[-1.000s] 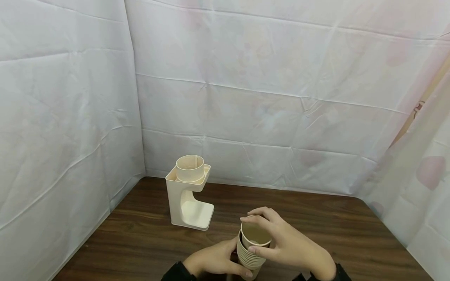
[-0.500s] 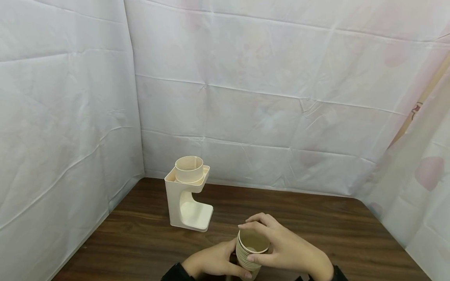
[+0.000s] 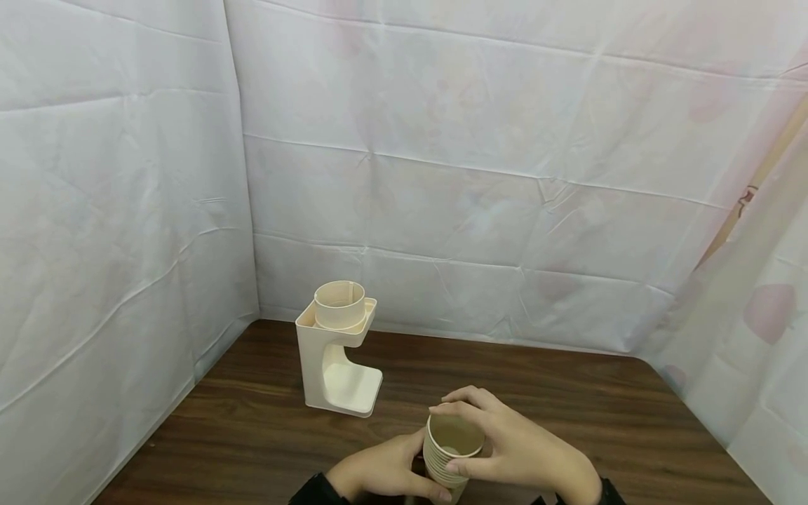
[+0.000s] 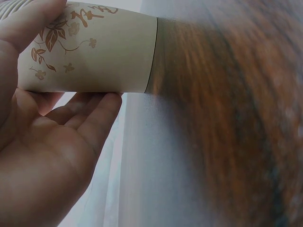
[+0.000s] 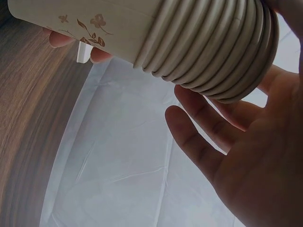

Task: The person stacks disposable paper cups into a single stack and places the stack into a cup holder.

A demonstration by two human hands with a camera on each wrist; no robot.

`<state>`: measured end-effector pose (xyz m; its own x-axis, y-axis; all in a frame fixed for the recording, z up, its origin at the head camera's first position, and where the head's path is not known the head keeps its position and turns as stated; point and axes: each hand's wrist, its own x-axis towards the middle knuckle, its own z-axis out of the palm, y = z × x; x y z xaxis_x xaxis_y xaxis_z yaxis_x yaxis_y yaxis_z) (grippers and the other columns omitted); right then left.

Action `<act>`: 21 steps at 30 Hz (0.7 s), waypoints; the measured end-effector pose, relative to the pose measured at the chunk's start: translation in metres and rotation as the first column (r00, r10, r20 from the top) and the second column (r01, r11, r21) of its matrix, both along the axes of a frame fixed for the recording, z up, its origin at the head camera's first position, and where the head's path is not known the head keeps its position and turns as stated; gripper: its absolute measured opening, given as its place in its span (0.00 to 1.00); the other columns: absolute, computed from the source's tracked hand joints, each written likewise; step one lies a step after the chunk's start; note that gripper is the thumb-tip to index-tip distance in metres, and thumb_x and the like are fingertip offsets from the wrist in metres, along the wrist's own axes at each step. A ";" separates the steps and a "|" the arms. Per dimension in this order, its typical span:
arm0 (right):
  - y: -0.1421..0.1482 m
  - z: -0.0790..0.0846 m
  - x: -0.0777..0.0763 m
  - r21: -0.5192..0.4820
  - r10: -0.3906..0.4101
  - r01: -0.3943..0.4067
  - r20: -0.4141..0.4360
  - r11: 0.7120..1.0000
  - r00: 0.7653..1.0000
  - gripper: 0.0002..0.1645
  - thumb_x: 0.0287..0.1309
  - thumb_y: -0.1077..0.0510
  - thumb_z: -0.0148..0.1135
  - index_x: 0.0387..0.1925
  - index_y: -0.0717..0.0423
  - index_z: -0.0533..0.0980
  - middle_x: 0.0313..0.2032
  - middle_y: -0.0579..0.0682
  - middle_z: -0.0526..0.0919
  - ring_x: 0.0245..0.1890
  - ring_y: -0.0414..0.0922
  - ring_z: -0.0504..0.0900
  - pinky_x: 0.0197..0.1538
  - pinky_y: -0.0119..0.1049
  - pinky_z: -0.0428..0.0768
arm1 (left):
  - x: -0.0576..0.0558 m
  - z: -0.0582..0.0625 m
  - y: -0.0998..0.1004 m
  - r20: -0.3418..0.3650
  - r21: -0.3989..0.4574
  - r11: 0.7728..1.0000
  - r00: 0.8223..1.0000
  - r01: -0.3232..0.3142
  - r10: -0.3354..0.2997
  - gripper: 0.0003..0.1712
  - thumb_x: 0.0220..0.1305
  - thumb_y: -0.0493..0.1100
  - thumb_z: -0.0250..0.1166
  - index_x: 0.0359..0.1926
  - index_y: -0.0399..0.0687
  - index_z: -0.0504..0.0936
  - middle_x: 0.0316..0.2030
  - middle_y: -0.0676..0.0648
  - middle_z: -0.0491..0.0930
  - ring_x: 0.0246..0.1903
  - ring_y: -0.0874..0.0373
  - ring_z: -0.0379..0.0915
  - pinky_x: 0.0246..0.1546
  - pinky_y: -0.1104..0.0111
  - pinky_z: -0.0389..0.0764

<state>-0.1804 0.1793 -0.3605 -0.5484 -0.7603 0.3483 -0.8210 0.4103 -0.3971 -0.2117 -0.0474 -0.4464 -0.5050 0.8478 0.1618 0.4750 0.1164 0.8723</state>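
Note:
A stack of nested beige paper cups [image 3: 438,459] stands on the table in front of me. Brown leaves and flowers decorate the lowest cup [image 4: 109,52], whose base meets the wood in the left wrist view. My left hand [image 3: 386,466] grips the stack low down, thumb on one side and fingers on the other. Around the top cup's rim [image 3: 456,436], my right hand [image 3: 505,442] curves with its thumb on the near side and fingers over the far side. Several rolled rims [image 5: 213,47] sit packed closely together in the right wrist view.
A cream plastic cup dispenser [image 3: 309,365] with a round tube [image 3: 341,308] on top stands at the back left of the dark wooden table [image 3: 240,435]. White cloth [image 3: 429,210] hangs behind the table and along its sides.
One second ago the top cup stood raised above the others. My right hand has moved down with it, and it now sits deeper in the stack. The left hand stays in place.

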 end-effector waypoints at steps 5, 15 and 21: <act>0.003 0.001 -0.001 0.042 -0.015 0.016 -0.035 0.999 0.999 0.37 0.55 0.41 0.63 0.65 0.41 0.62 0.60 0.45 0.65 0.44 0.36 0.75 0.38 0.27 0.80 | 0.000 0.000 0.000 -0.005 0.011 1.000 1.000 -0.002 0.002 0.35 0.58 0.51 0.65 0.62 0.57 0.58 0.50 0.58 0.75 0.47 0.66 0.71 0.47 0.70 0.75; 0.016 0.000 -0.006 0.114 -0.070 0.065 0.041 0.991 0.997 0.53 0.44 0.35 0.68 0.69 0.39 0.53 0.62 0.38 0.67 0.59 0.39 0.66 0.54 0.48 0.76 | 0.000 0.001 -0.002 -0.004 0.024 0.999 1.000 -0.029 0.029 0.40 0.55 0.51 0.68 0.64 0.60 0.58 0.53 0.58 0.74 0.50 0.64 0.70 0.51 0.68 0.74; 0.022 -0.004 -0.011 0.120 -0.052 0.041 0.094 0.992 0.994 0.58 0.43 0.35 0.69 0.70 0.40 0.49 0.61 0.40 0.70 0.58 0.40 0.68 0.55 0.50 0.75 | -0.003 0.001 -0.006 -0.055 0.038 0.999 0.998 -0.038 0.040 0.41 0.53 0.51 0.70 0.65 0.61 0.58 0.53 0.58 0.74 0.51 0.63 0.69 0.54 0.65 0.72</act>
